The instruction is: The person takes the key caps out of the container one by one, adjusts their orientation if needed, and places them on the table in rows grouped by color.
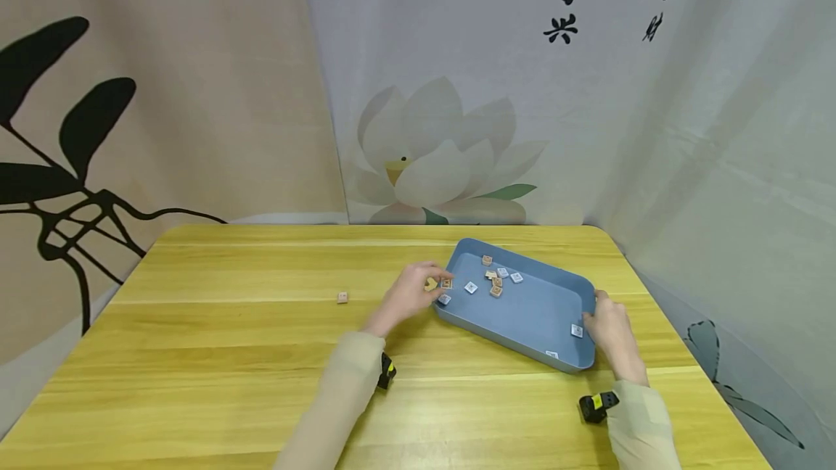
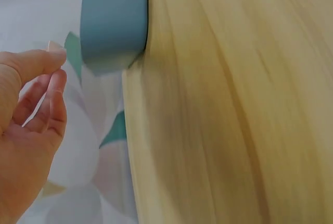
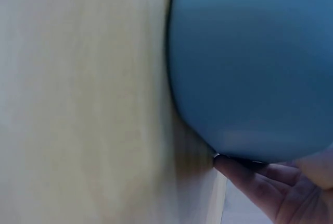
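The blue tray [image 1: 535, 328] sits at a skew over the right half of the bench [image 1: 215, 368]; I see its far-left corner near the rear edge and its right end turned toward the bench's right edge, with the right hand [image 1: 610, 325] between. My widest working room lies left of the tray; a narrower strip runs in front of it. The left hand [image 1: 414, 289] is at the tray's left end, palm turned inward, thumb and fingers drawn into a pinch on a brown-faced tile [image 1: 447, 283] at the rim. The right hand grips the opposite end, thumb at the rim and fingers curled against the outer wall; the right wrist view shows the fingertips at the tray's lower corner. Inside the tray I count further brown tiles [image 1: 496, 291] loosely clustered toward the left, white tiles [image 1: 471, 287] among and beside them, one white tile near the right hand and another against the near wall. Outward, a lone tile [image 1: 342, 297] lies on the bench left of the left hand, well apart from the tray. Behind the bench hangs a printed curtain [image 1: 248, 93].
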Tool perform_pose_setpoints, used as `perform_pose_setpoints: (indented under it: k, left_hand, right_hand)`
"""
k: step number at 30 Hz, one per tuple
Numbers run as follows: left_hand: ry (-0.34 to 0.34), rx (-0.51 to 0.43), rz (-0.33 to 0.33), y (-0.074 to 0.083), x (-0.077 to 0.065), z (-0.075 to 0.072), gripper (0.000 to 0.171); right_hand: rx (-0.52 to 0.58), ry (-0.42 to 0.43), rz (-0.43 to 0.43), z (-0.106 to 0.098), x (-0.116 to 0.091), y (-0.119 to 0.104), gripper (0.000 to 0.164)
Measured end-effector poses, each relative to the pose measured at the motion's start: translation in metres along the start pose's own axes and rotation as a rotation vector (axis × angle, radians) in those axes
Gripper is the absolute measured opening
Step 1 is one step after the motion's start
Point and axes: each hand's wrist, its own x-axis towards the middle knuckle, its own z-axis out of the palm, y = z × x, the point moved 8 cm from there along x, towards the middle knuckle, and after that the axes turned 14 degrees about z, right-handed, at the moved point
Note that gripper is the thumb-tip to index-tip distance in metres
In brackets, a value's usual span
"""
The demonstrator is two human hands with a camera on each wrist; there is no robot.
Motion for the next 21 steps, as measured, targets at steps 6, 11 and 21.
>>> perform_pose_setpoints:
  k: [6, 11, 21]
  left_hand:
    - [0.085, -0.008, -0.070, -0.014, -0.024, -0.027, 0.027]
    - [0.137, -0.015, -0.110, -0.024, -0.043, -0.044, 0.026]
    - [0.200, -0.068, -0.151, -0.039, -0.068, -0.063, 0.026]
  right_hand:
    - [-0.003, -0.008, 0.000, 0.000, -0.001, 0.000, 0.053]
    - [-0.002, -0.013, 0.006, 0.000, -0.001, -0.001, 0.053]
    - [-0.016, 0.001, 0.009, 0.001, 0.000, 0.000, 0.053]
